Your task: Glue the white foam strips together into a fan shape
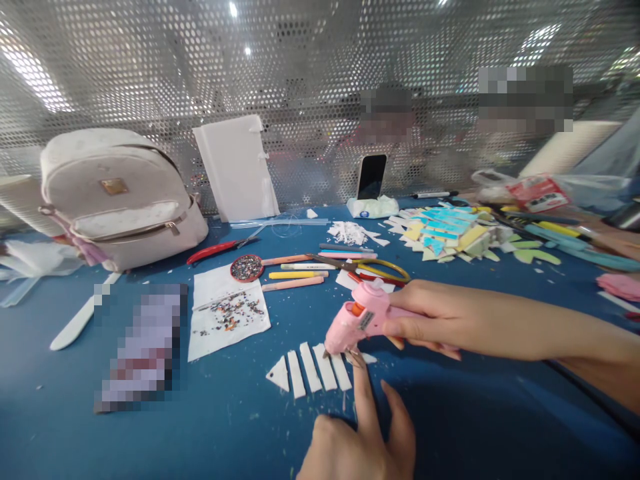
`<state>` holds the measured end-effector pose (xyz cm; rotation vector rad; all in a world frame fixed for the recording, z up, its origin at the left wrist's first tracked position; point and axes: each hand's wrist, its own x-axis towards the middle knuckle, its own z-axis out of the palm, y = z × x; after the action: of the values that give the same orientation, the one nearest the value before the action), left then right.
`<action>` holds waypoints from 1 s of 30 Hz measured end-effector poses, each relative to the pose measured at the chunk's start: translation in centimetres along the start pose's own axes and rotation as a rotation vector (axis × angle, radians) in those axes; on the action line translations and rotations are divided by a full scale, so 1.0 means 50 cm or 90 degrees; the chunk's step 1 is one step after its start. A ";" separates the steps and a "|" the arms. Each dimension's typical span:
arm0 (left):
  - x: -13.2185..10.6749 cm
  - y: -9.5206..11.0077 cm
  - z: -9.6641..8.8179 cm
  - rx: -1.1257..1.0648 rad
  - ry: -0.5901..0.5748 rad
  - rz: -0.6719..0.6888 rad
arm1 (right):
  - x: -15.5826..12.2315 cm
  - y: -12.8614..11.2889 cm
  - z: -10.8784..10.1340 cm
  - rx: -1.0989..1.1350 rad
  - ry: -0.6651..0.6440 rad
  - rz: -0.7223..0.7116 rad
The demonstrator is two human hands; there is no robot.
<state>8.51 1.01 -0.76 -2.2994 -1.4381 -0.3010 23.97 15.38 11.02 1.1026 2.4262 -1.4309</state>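
My right hand (420,320) is wrapped round the handle of a pink hot glue gun (357,320), whose nozzle points down at a row of white strips (311,368). The strips lie side by side with small gaps, a triangular white piece (280,375) with a dark dot at the left end. My left hand (363,437) reaches up from the front edge, index finger stretched out and thumb apart. Its fingertip touches the right end of the row, close to the nozzle. The exact contact there is partly hidden by the gun.
Beyond the strips lie several markers (295,275), scissors (370,267) and a white sheet (200,347) with glitter bits. Red-handled pliers (215,251) and a white backpack (120,207) are at left. Cut scraps (450,230) are piled at right; a phone (373,177) stands at the back.
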 end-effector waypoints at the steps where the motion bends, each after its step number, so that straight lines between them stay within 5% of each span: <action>1: 0.000 0.000 0.000 0.000 -0.001 0.002 | 0.000 -0.001 -0.001 0.004 -0.005 -0.003; 30: -0.003 0.005 0.010 -0.006 0.026 -0.012 | -0.011 0.002 0.004 -0.015 -0.029 -0.082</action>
<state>8.67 1.03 -1.34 -2.2755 -1.4432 -0.3589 24.39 14.96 11.12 0.9135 2.5166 -1.4433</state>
